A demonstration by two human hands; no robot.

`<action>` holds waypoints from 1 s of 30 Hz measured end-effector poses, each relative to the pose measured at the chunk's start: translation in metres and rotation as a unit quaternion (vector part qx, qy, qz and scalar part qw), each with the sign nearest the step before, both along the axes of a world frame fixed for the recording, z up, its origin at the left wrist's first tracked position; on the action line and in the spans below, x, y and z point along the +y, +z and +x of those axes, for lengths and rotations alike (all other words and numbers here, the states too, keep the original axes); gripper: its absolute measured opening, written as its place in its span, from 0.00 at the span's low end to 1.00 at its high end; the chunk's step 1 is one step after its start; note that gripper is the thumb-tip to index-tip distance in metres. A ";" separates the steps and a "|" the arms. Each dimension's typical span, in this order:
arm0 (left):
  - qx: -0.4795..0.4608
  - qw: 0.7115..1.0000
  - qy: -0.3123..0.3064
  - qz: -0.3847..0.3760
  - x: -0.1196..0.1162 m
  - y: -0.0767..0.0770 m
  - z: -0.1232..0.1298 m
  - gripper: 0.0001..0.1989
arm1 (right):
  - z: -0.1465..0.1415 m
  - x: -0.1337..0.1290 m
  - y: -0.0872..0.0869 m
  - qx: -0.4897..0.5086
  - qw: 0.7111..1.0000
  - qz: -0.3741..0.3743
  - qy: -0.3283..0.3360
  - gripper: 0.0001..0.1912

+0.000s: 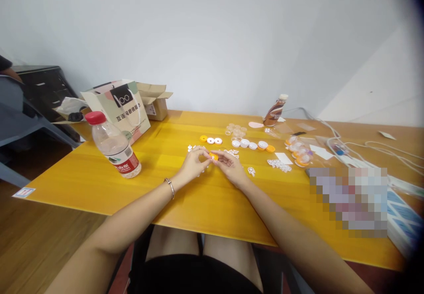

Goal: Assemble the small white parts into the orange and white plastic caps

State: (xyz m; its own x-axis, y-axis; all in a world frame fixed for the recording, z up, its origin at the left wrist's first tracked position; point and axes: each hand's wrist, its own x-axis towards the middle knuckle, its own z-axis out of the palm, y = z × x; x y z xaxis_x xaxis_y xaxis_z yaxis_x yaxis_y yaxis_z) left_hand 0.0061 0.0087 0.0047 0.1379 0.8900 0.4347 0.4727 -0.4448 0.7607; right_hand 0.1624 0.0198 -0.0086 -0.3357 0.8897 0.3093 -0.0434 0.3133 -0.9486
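Between my two hands, over the middle of the table, is a small round orange plastic piece. My left hand pinches it from the left, and the fingers of my right hand close on its right side. White flat cut-out pieces lie just behind my right hand, and small white parts lie behind my left. Farther back sit an orange ring and two white rings. To their right runs a row of white round caps with an orange cap at its end.
A water bottle and a paper bag stand left, with a cardboard box behind. Clear discs and a brown drink bottle are at the back. Rightward lie assembled orange-and-clear pieces, white lattice pieces and cables.
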 end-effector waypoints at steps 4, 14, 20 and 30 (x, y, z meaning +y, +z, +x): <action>-0.005 1.000 -0.015 -0.025 -0.003 0.000 0.003 0.05 | 0.000 0.001 -0.001 0.007 1.000 0.001 0.000 0.15; -0.053 0.996 -0.008 -0.064 -0.004 0.000 0.003 0.11 | 0.000 0.000 -0.002 0.019 1.000 -0.001 0.002 0.12; -0.074 0.994 -0.020 -0.080 0.003 -0.007 0.002 0.13 | -0.001 -0.001 -0.003 0.017 1.000 -0.012 0.004 0.12; 0.006 0.998 -0.052 -0.036 -0.001 0.001 -0.002 0.06 | 0.000 0.006 -0.009 0.028 0.999 -0.039 0.014 0.13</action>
State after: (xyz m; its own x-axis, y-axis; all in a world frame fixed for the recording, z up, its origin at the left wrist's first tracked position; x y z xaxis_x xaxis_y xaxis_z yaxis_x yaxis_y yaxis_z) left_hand 0.0039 0.0077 0.0055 0.2363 0.8991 0.3686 0.4355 -0.4371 0.7869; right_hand 0.1623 0.0256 -0.0180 -0.3456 0.9019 0.2592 -0.1051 0.2372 -0.9657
